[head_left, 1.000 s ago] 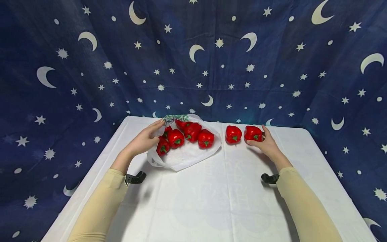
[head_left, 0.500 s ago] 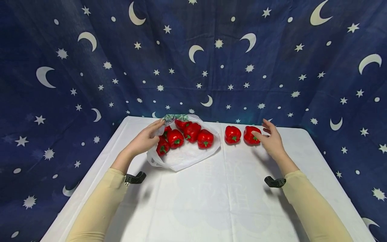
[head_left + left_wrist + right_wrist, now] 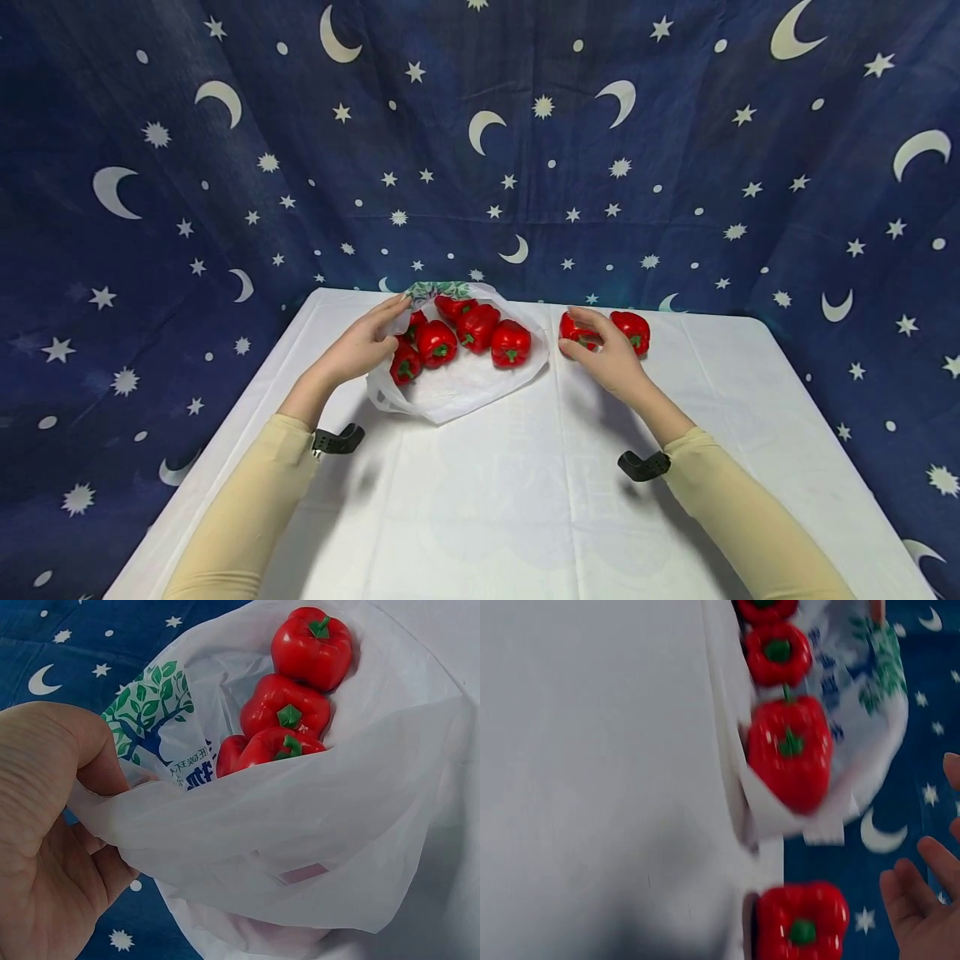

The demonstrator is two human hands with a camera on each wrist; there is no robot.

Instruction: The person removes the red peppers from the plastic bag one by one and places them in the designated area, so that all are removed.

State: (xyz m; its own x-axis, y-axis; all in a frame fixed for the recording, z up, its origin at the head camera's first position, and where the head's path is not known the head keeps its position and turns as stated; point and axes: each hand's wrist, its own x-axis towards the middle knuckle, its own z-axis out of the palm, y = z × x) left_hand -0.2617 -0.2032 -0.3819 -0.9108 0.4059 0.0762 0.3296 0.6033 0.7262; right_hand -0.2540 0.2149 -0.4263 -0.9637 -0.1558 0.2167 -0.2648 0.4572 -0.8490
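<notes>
Peppers: two red bell peppers are sitting loose on the table (image 3: 525, 500), right of the bag; the nearer pepper (image 3: 576, 331) is lying under the right hand, the far pepper (image 3: 632, 328) just beside it.
Right hand (image 3: 609, 354): fingers are curving over the nearer pepper; the wrist view is showing them spread and holding nothing, so the grip looks open.
Left hand (image 3: 358, 348): thumb and fingers (image 3: 71, 761) are pinching the rim of the bag (image 3: 457, 387), holding its mouth open.
Bag contents: bagged peppers (image 3: 465, 333) are lying clustered inside.
Handling: the peppers look smooth, glossy, blocky and lobed, probably light and firm; I would be wrapping the fingers round the broad body, not the short green stem.
Bag material: thin, limp white plastic with a green tree print, likely collapsing if released.
</notes>
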